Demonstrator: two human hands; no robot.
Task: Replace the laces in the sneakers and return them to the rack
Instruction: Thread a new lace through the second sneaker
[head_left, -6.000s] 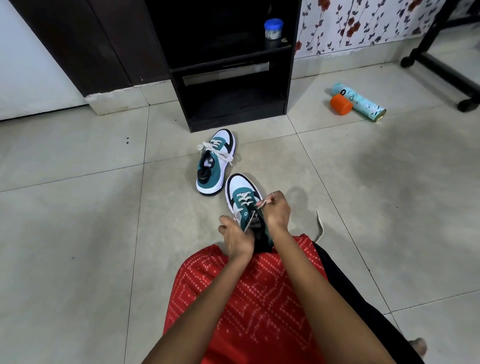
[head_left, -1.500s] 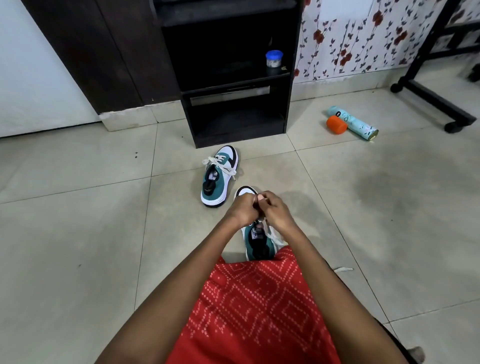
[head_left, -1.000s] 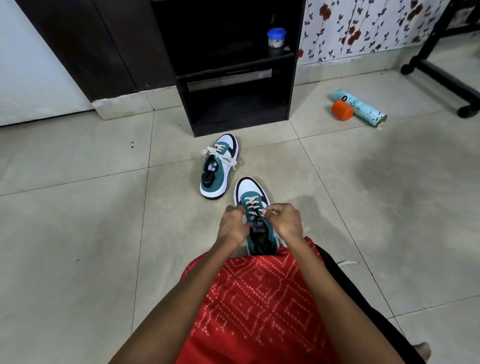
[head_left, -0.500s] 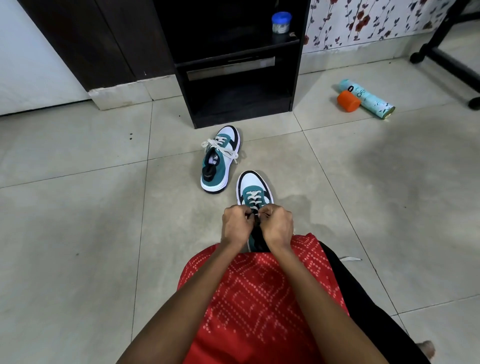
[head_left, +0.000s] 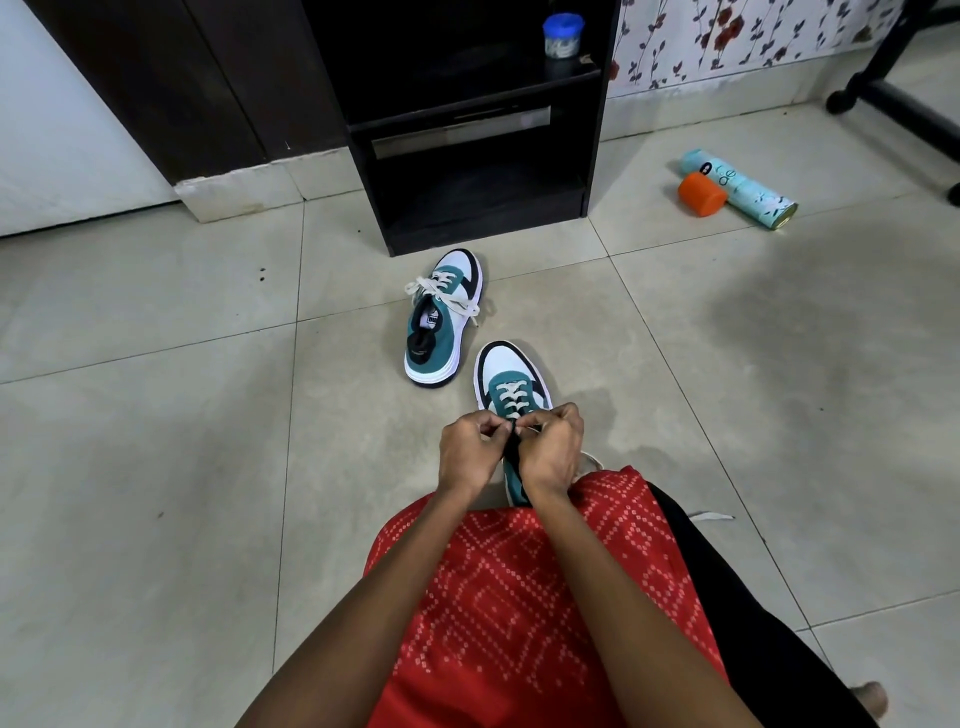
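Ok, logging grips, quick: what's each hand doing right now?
Left hand: closed, pinching the lace of the near sneaker.
Right hand: closed, pinching the same lace.

We see the near sneaker on the floor, well in front of the black rack. Our left hand and right hand meet over it, and both seem to pinch the white lace. The second sneaker lies just before the rack. A spray can lies to the right of the rack.
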